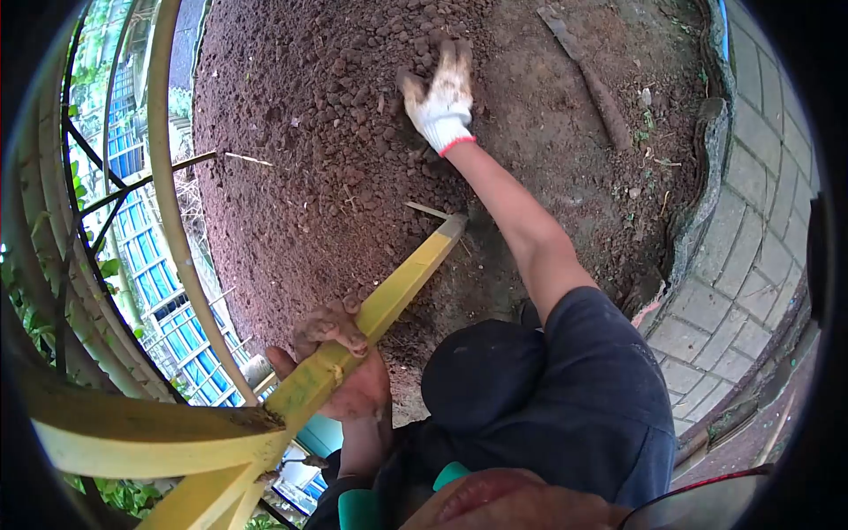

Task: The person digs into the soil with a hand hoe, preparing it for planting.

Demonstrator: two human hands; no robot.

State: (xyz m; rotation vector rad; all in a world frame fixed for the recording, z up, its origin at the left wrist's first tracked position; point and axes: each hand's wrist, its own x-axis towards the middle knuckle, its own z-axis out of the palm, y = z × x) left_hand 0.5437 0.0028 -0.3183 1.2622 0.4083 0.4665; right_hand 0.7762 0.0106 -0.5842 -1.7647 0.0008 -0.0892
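My left hand (343, 358), bare and soiled, is wrapped round a yellow post (402, 281). The post slants from the soil up to a curved yellow rail (150, 442) at lower left. Stretched forward, my right hand (440, 95) wears a white knitted glove with a red cuff, its fingers stained brown. Its thumb and fingers are apart, and the fingertips rest on loose, crumbly brown soil (336, 115). To its right, a long dirt-covered tool (594, 88) with a flat end and a thicker, rounded end lies on smoother ground.
A rough raised edging (702, 185) borders the soil on the right, with grey paving bricks (751, 256) beyond. On the left stand a curved tan pole (168, 159), thin black bars and a blue slatted panel (150, 238). My dark-clothed knee (481, 371) is close below the post's foot.
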